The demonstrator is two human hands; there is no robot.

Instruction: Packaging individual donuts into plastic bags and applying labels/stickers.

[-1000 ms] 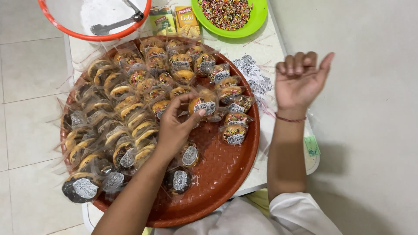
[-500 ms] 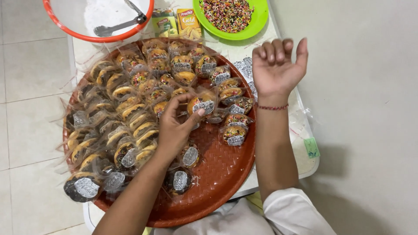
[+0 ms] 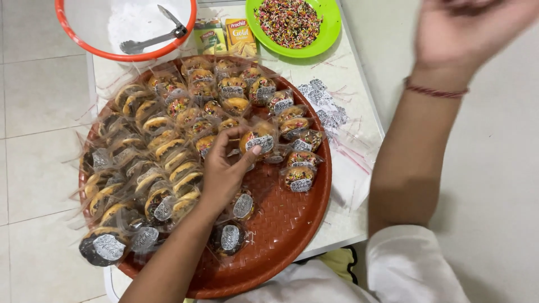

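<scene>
A round red-brown woven tray (image 3: 281, 224) holds several small sprinkle-topped pastries in clear wrappers with oval stickers. My left hand (image 3: 222, 175) reaches in from the lower left and pinches one wrapped pastry (image 3: 259, 139) near the tray's middle between thumb and fingers. My right hand (image 3: 466, 28) is lifted high at the upper right, off the table, blurred and partly cut by the frame edge. A red thread bracelet (image 3: 435, 90) sits on its wrist. I see nothing in that hand.
A red-rimmed white bowl (image 3: 73, 22) with metal tongs (image 3: 151, 36) stands at the back left. Beside it are two small boxes (image 3: 224, 36) and a green plate (image 3: 332, 31) of coloured sprinkles. Loose stickers and clear wrappers (image 3: 325, 104) lie on the white table (image 3: 348, 219) right of the tray.
My right hand has risen from beside the tray's right edge up toward the top right corner. My left hand stays on the same wrapped pastry.
</scene>
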